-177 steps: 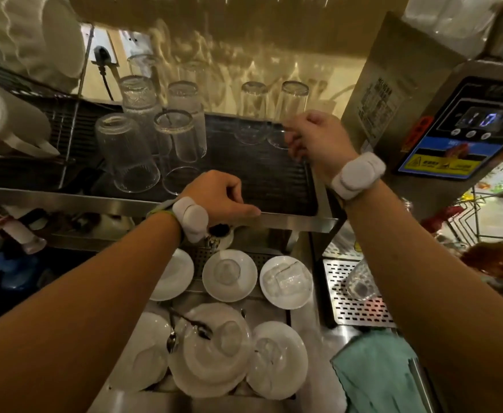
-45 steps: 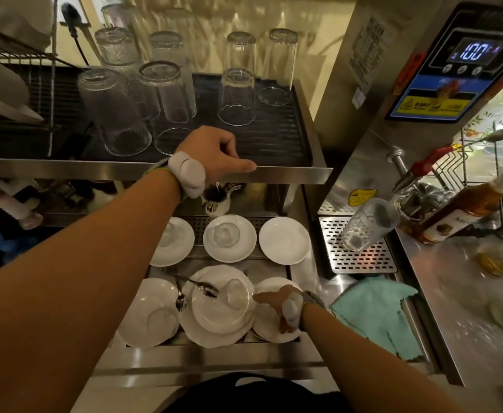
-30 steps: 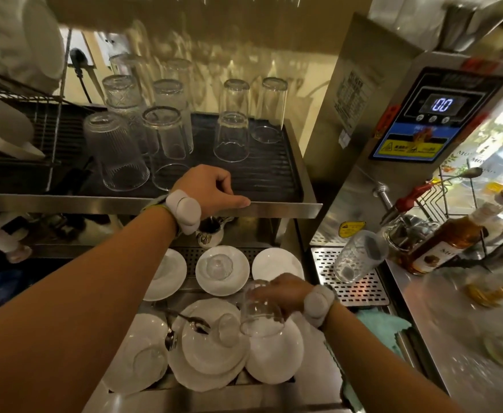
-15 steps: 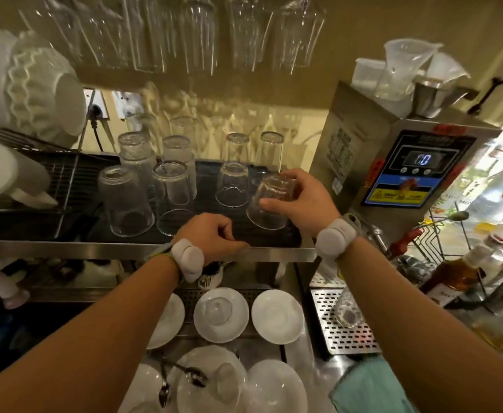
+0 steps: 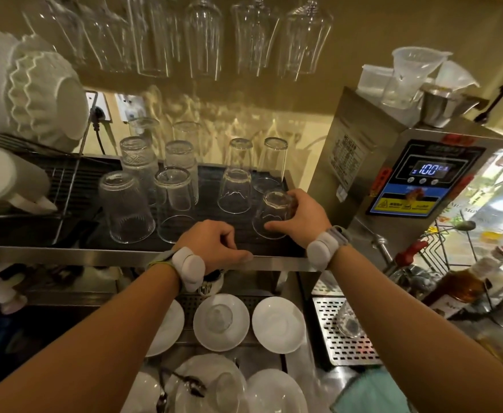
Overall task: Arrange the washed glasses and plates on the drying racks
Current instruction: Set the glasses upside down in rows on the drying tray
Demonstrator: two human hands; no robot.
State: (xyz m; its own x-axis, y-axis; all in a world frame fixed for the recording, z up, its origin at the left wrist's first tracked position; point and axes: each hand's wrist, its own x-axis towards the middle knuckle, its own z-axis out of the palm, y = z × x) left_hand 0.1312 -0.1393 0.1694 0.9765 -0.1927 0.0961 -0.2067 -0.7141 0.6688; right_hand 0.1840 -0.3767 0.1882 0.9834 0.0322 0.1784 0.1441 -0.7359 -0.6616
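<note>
The person's right hand [image 5: 305, 214] is gripping a small clear glass [image 5: 272, 216], upside down and leaning a little, at the front right corner of the drying rack [image 5: 207, 201]. Its fingers [image 5: 292, 195] are curling round the far side and the thumb is pressing the near wall; whether the rim is touching the black ribbed mat cannot be told. The left hand [image 5: 214, 244] is bracing on the rack's steel front edge, fingers curled in and thumb lying flat along the lip. The likeliest trouble is coming from the lean: if the hand is letting go before the rim is sitting flat, the glass is liable to rock on the ribs and tip forward over the edge just beside it. It would be falling onto the white plates [image 5: 278, 323] lying on the desk below (one of them is carrying another upturned glass). The second risk is sideways. A washed, smooth glass is probably slippery, and the neighbouring upturned glass [image 5: 234, 190] is standing just to its left, with a taller glass [image 5: 271, 165] close behind. A careless slide or a wide sweep of the hand on release could be knocking them together and chipping a rim. The steel water boiler [image 5: 408, 180] is crowding the right side, leaving the wrist little room.
</note>
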